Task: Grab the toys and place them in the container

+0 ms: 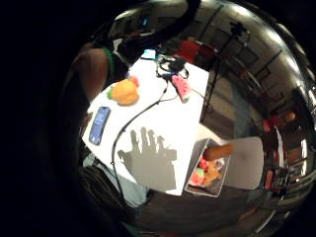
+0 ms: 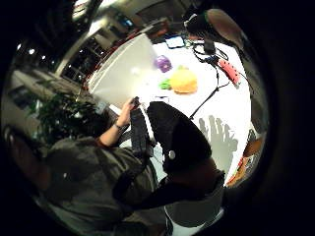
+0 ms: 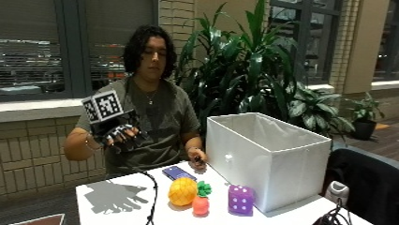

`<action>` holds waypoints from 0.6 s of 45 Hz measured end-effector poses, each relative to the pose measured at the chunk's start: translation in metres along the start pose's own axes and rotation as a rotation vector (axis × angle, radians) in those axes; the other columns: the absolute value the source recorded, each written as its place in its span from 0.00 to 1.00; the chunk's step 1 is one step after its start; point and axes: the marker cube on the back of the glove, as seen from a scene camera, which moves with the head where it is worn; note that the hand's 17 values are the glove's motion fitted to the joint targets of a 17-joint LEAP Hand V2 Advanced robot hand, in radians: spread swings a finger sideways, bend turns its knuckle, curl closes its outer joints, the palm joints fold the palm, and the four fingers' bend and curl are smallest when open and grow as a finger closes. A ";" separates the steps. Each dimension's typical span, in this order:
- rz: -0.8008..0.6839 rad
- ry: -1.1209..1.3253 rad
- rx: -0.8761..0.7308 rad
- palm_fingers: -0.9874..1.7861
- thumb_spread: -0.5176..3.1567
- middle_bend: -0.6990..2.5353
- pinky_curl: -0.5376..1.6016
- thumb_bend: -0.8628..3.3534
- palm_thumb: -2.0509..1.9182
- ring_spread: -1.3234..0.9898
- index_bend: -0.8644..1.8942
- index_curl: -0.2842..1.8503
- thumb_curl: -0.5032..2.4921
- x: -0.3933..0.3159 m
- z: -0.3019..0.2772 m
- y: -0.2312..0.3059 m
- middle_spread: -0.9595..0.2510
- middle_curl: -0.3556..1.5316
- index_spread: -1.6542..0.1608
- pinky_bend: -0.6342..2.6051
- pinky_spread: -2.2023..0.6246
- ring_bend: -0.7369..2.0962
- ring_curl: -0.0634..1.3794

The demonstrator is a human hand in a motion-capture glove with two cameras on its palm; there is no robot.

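The gloved right hand [image 3: 121,135] is raised above the tabletop [image 3: 118,213], fingers spread, holding nothing. The orange ball [image 3: 182,191], pink toy [image 3: 200,206] and purple die [image 3: 240,200] lie beside the white container [image 3: 268,157], so these three remain, I think.

I wear a grey shirt with short sleeves and a thin necklace. My right hand [image 3: 122,136] has a black glove on it with black straps. My other hand [image 3: 198,159] has no glove.
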 end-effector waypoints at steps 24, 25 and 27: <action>0.390 0.291 -0.113 0.50 0.50 0.29 0.40 0.19 0.50 0.42 0.37 0.23 0.22 0.133 0.205 -0.172 0.62 0.33 0.70 0.43 0.71 0.51 0.22; 0.389 0.295 -0.107 0.50 0.50 0.29 0.41 0.19 0.50 0.42 0.37 0.23 0.22 0.134 0.208 -0.173 0.62 0.33 0.70 0.44 0.71 0.51 0.22; 0.383 0.310 -0.072 0.50 0.49 0.30 0.41 0.19 0.49 0.42 0.35 0.22 0.22 0.136 0.212 -0.174 0.62 0.34 0.70 0.44 0.71 0.52 0.22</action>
